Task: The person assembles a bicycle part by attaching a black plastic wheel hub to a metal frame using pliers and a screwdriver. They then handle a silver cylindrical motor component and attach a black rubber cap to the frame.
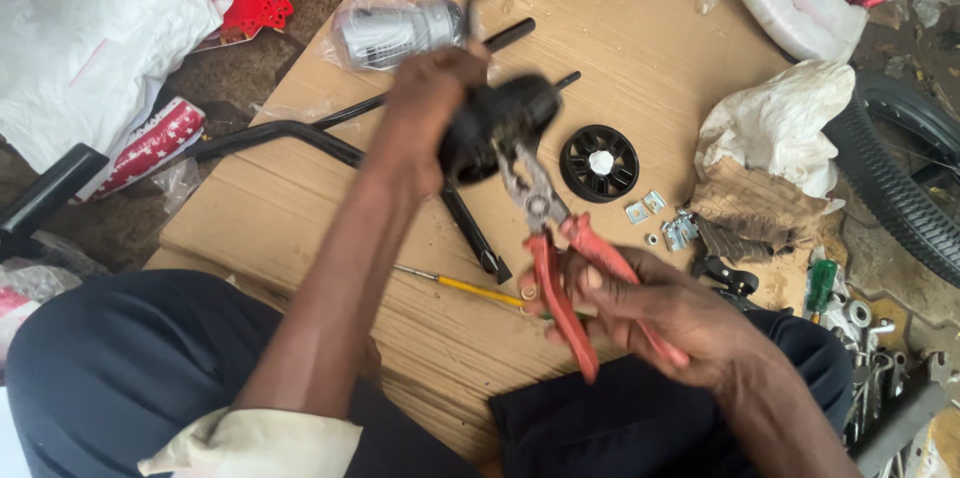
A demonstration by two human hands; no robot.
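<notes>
Right hand [655, 313] is wrapped shut around the red-handled steel pliers [560, 248], handles squeezed nearly together; the nose bites onto something at the hub of the small black plastic wheel [497, 123]. Exact fastener is blurred, can't tell what it is. Left hand [425, 108] is closed around that wheel, holding it in the air above the flat brown cardboard sheet [620, 48].

To do it well, in my view: keep the wheel braced hard in the left, pliers square to the axle, turn from the wrist, no twisting sideways or the nose slips.

Directly below: a yellow-handled screwdriver [465, 288] and a black metal bracket bar [475, 233], both just beside the pliers handles. A second black spoked wheel [600, 163] lies to the right, small silver brackets and nuts [660, 223] near it. Open cardboard is up top; the right edge is crowded by crumpled white paper [775, 123].
</notes>
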